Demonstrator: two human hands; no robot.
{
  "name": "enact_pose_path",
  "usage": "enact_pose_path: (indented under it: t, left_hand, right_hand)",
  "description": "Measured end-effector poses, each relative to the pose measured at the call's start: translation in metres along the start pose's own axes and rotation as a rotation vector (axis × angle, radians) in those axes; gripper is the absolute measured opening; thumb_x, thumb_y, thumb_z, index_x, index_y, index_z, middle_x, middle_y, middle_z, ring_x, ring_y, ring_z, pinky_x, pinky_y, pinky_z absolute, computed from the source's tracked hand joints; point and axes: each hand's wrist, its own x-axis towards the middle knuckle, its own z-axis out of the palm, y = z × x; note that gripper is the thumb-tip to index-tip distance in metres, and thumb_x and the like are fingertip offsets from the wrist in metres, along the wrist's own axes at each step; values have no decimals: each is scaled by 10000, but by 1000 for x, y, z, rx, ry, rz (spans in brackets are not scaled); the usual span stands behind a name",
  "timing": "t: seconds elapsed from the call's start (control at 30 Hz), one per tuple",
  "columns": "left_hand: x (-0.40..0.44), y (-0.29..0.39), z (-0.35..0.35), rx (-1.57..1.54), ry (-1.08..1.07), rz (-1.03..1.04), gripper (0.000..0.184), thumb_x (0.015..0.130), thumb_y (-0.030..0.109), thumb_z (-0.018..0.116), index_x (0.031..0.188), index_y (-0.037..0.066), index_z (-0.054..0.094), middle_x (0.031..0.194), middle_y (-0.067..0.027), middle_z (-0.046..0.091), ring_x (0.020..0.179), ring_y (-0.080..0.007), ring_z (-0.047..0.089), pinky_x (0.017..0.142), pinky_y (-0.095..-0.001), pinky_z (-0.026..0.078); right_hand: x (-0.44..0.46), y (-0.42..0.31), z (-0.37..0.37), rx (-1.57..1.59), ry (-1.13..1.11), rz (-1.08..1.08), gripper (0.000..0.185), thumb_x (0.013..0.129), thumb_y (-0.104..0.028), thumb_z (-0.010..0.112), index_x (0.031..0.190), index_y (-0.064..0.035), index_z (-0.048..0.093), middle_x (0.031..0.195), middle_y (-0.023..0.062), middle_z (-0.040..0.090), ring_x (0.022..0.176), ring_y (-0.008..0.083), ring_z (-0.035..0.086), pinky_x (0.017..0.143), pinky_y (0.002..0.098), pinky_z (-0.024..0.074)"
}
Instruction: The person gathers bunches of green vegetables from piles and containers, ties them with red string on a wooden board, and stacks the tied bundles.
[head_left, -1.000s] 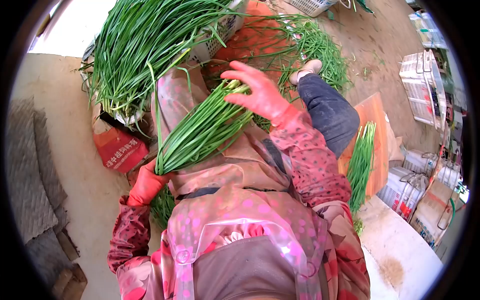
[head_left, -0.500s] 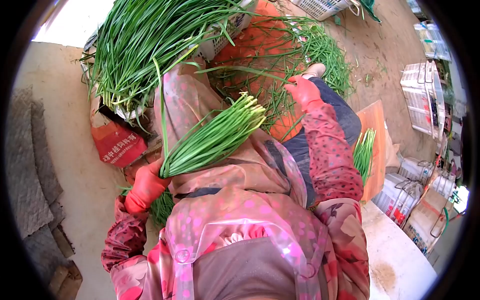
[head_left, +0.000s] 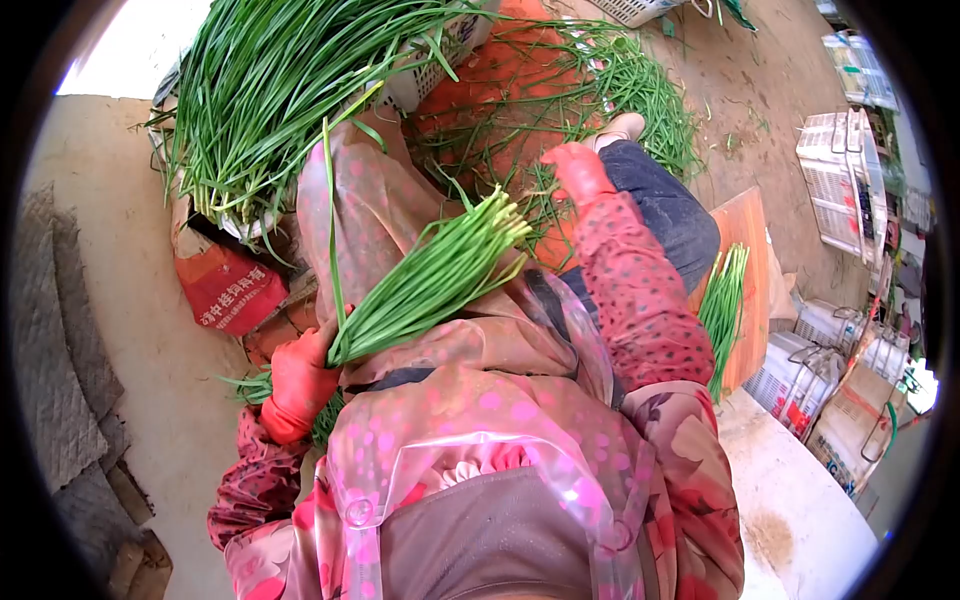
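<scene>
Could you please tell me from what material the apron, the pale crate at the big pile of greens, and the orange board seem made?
Apron: probably thin plastic film, glossy and see-through; it shines and creases.
Crate: likely rigid moulded plastic, judging by its regular holes.
Board: wood or wood-look laminate, smooth; grain-like streaks show, but the core cannot be told.

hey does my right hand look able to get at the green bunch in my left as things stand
Probably yes: the right hand is near the pale ends of the green bunch, with nothing visibly blocking them, and the left hand grips the other end.
</scene>
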Motion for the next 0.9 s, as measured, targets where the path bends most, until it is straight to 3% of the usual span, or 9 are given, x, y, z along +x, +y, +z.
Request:
enact_pose_path:
  t: [0.17, 0.23, 0.3, 0.4, 0.5, 0.6, 0.7, 0.8, 0.9]
  left_hand:
    - [-3, -12, 10, -350, -38, -63, 565, 760, 53, 651, 1301, 171, 539, 910, -132, 657, 787, -246, 660, 715, -333, 511]
    - [2, -15, 5, -438, -110, -123, 548, 777, 37, 664, 1302, 132, 537, 996, -132, 676, 854, -192, 671, 775, -302, 510]
    - [4, -20, -4, -811, -111, -281, 489, 814, 50, 679, 1283, 52, 537, 1077, -95, 672, 943, -105, 614, 843, -271, 480]
    - [13, -26, -17, -817, -122, -319, 433, 831, 46, 676, 1243, 4, 553, 1087, -48, 660, 975, -94, 582, 871, -268, 466]
    - [16, -33, -12, -776, -168, -333, 398, 836, 50, 679, 1215, -2, 570, 1067, -44, 665, 948, -95, 584, 863, -268, 468]
    - [16, -27, -11, -801, -196, -316, 392, 814, 9, 680, 1194, -3, 588, 1074, -39, 660, 956, -98, 580, 869, -271, 473]
    - [18, -28, -10, -765, -196, -287, 396, 815, 13, 679, 1199, -3, 587, 1080, -41, 659, 961, -100, 579, 876, -276, 470]
    - [19, -29, -10, -772, -201, -251, 384, 833, 62, 686, 1201, 12, 590, 1061, -40, 669, 945, -88, 576, 868, -276, 469]
    - [20, -29, -13, -801, -220, -257, 381, 824, 60, 689, 1191, 13, 597, 1053, -47, 673, 941, -80, 571, 861, -276, 473]
  right_hand:
    - [-60, -18, 7, 107, -534, 109, 286, 898, -269, 575, 1053, -36, 633, 952, 65, 641, 859, 163, 591, 735, 334, 519]
    - [-61, -30, 36, -186, -482, -300, 248, 864, -218, 639, 1029, -32, 638, 962, 48, 646, 910, 141, 595, 813, 303, 483]
    - [-72, -58, 49, 282, -522, -330, 209, 803, -166, 714, 960, -38, 664, 883, 18, 659, 824, 107, 594, 751, 270, 472]
    - [-49, -59, 68, -122, -367, -344, 195, 850, -165, 670, 982, -23, 655, 903, 16, 655, 834, 85, 573, 760, 257, 466]
    - [-60, -64, 70, -45, -293, -477, 183, 867, -136, 648, 1005, -17, 660, 920, 15, 662, 829, 93, 587, 760, 243, 469]
    - [-60, -66, 52, 64, -232, -541, 195, 888, -96, 603, 1059, -17, 654, 1027, 46, 667, 986, 108, 599, 870, 265, 471]
    - [-75, -84, 37, -267, -135, -1071, 249, 779, -129, 687, 1026, -95, 675, 1073, 99, 653, 1011, 227, 619, 894, 338, 479]
    - [-85, -90, 49, -565, -283, -1178, 441, 700, -166, 727, 1131, -147, 636, 1263, 91, 562, 1178, 300, 515, 983, 412, 423]
    - [-80, -79, 72, -636, -212, -1277, 307, 710, -173, 716, 1009, -125, 664, 1169, 92, 614, 1141, 302, 537, 966, 406, 436]
